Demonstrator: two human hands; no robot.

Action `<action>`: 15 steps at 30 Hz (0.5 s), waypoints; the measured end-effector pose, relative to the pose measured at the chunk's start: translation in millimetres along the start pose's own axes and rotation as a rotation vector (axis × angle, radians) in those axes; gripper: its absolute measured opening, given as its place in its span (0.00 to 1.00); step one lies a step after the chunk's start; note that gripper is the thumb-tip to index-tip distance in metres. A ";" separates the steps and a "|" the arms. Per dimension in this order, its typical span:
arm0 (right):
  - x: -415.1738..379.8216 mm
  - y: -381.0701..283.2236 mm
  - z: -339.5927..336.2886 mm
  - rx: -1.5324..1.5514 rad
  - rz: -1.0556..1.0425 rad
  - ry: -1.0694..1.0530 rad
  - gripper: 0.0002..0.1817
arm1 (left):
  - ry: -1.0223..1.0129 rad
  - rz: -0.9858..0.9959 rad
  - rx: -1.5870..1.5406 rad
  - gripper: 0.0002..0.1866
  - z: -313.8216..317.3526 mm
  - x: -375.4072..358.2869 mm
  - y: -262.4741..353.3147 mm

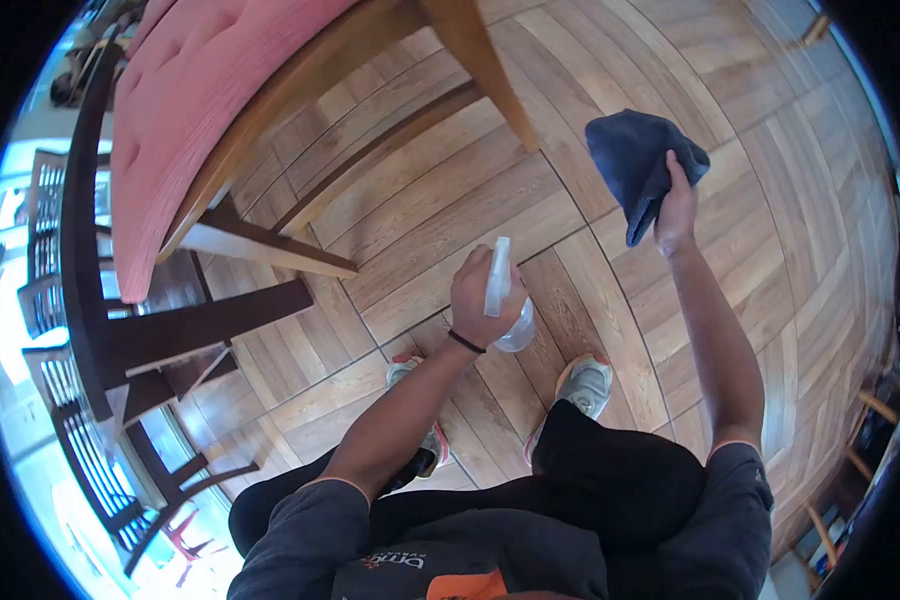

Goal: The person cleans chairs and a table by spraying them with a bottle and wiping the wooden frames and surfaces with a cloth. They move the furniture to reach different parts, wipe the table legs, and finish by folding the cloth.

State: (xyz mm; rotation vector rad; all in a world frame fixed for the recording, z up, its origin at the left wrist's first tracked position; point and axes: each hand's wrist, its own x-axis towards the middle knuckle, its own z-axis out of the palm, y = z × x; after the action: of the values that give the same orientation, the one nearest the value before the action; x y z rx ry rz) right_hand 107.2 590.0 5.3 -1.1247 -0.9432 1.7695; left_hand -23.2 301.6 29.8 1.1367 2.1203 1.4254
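My left hand [482,295] is wrapped round a spray bottle with a white trigger head [498,277]; part of its clear body [517,332] shows below my fingers. A dark band circles that wrist. Out to the right, my right hand [678,210] grips a folded dark blue cloth [630,160], thumb on top and the other fingers hidden beneath it. Both hands are above the wooden-patterned floor [560,300]. Nearest to my left hand, at the upper left, stands a wooden chair [360,175] with a pink tufted cushion [205,120].
A dark wooden table or frame [90,250] runs along the left, with slatted chairs [75,420] beyond it. Wooden legs [820,530] show at the lower right edge. My shoes [585,388] are on the floor below my hands. A person [65,88] is partly visible at the far upper left.
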 end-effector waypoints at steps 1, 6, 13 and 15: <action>6.2 1.1 4.5 0.014 -0.020 -0.020 0.25 | 0.071 -0.029 -0.034 0.10 -6.3 -0.9 0.2; -1.5 2.7 57.2 0.191 0.113 -0.160 0.28 | 0.293 0.023 0.044 0.12 -59.9 6.5 40.0; -34.7 66.5 109.5 0.243 0.188 -0.101 0.28 | 0.567 -0.053 0.131 0.12 -126.0 -4.1 63.0; -49.5 86.5 119.1 0.204 0.198 -0.040 0.28 | 0.773 -0.162 0.017 0.12 -123.9 -27.7 41.8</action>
State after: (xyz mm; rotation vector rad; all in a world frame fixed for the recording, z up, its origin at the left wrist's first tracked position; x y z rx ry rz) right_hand -11.5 492.6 -17.6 -1.0839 -0.6742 2.0050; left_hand -69.8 211.7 117.0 0.4088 2.6275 1.9778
